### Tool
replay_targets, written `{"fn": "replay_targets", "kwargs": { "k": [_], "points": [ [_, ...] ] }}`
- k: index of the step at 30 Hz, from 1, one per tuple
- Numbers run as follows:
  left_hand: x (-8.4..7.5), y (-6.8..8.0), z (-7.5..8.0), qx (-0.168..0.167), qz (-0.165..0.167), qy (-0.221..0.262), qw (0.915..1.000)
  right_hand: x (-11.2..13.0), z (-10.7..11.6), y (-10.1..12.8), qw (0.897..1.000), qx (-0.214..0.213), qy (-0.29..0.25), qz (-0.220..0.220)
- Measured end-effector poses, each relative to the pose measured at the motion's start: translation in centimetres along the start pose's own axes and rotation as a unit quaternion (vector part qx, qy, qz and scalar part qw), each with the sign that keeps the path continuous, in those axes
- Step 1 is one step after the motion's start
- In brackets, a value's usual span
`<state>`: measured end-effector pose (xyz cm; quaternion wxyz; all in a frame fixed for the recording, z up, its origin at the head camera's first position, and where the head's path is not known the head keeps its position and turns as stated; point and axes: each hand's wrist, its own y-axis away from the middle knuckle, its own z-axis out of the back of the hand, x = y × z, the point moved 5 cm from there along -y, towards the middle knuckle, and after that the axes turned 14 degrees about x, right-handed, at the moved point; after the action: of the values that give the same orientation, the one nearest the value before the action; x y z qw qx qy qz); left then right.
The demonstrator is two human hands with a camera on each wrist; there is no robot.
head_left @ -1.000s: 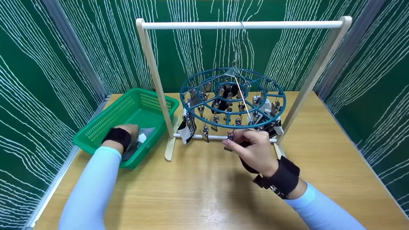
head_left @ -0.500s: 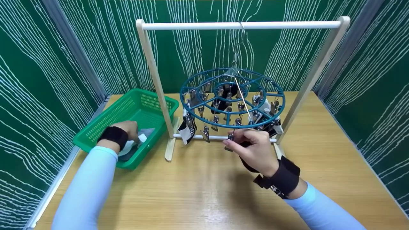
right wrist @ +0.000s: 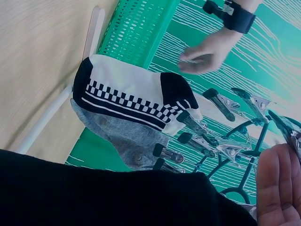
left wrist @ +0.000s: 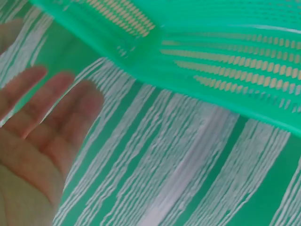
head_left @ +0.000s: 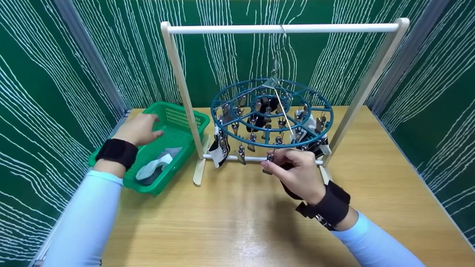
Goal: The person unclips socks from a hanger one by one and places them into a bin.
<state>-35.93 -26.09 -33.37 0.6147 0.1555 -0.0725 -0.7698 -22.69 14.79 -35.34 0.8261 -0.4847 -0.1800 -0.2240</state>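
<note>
My left hand (head_left: pixel 139 128) is lifting out of the green basket (head_left: pixel 178 128) with fingers loose and empty, leaving 1 white sock (head_left: pixel 154 167) inside. My right hand (head_left: pixel 297 172) is pinching a clip (head_left: pixel 268 163) under the blue hanger (head_left: pixel 272 111), probably squeezing it open.

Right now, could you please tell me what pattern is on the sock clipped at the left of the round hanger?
White sock with black ends and a black-and-white checkered band; right wrist view shows it best.
</note>
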Motion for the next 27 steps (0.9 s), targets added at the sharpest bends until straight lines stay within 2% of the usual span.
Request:
{"fn": "replay_targets", "kwargs": {
  "k": [3,8,11,15,18,22,27],
  "points": [
    [-1.0,1.0,1.2,-0.059,-0.007,0.007,0.9982,-0.1,0.0,0.0,1.0,0.001,-0.005,-0.004],
    [-3.1,3.0,2.9,-0.143,-0.032,0.017,0.9891,-0.2,0.1,0.1,1.0,0.002,-0.003,-0.009],
    [-4.7,4.3,3.5,-0.193,-0.059,0.02,0.9792,-0.2,0.1,0.1,1.0,0.002,-0.002,-0.012],
    [-7.4,6.0,4.0,-0.252,-0.111,0.012,0.9613,-0.3,0.2,0.2,1.0,-0.001,0.005,-0.015],
    [-9.6,7.0,4.1,-0.279,-0.153,-0.005,0.9482,-0.3,0.3,0.2,1.0,-0.004,0.008,-0.016],
    [-12.7,7.9,3.8,-0.298,-0.206,-0.026,0.9319,-0.4,0.3,0.2,1.0,-0.004,0.003,-0.02],
    [-16.5,8.6,3.0,-0.315,-0.281,-0.054,0.9049,-0.4,0.3,0.3,1.0,-0.003,0.007,-0.027]
  ]
}}
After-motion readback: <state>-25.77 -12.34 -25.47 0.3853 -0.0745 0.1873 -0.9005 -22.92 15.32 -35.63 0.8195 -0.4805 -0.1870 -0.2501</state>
